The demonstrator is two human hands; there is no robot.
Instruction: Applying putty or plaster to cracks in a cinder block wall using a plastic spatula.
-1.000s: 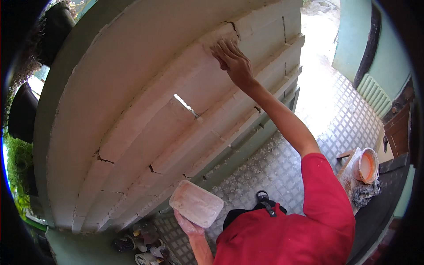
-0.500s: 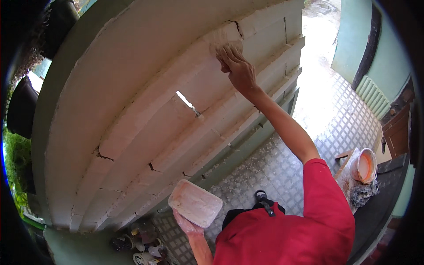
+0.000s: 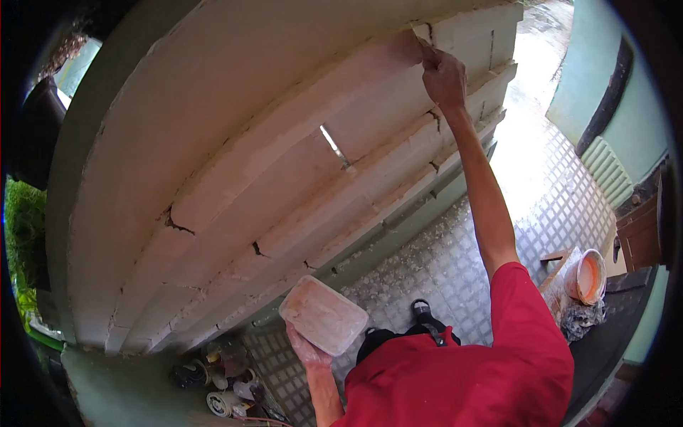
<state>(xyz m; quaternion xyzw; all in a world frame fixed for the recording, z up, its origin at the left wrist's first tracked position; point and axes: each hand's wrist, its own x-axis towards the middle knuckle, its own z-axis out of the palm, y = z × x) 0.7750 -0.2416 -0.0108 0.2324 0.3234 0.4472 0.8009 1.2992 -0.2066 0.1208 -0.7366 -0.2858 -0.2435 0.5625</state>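
Observation:
My right hand [image 3: 445, 77] reaches up to a pale block wall [image 3: 277, 178] with stepped ledges. Its fingers are closed and pressed to the upper ledge, beside a dark crack [image 3: 429, 33]. Whatever thin thing they may grip is too hard to make out. Smooth, damp-looking plaster covers the ledge left of the fingertips. Low in front of the wall, my left hand [image 3: 307, 350] holds a rectangular plastic tub [image 3: 356, 331] by its near left side. Pale paste coats the inside of the tub.
A narrow slot [image 3: 331, 142] pierces the wall, and several cracks mark its ledges. At the right, a bucket [image 3: 589, 277] with an orange inside stands by a crumpled plastic bag [image 3: 583, 318]. Assorted containers [image 3: 224, 398] sit at the wall's foot on the tiled floor [image 3: 427, 263].
My right hand has moved right and up along the ledge to the crack, its fingers now bunched more tightly. The tub stays in my left hand. The view has shifted slightly.

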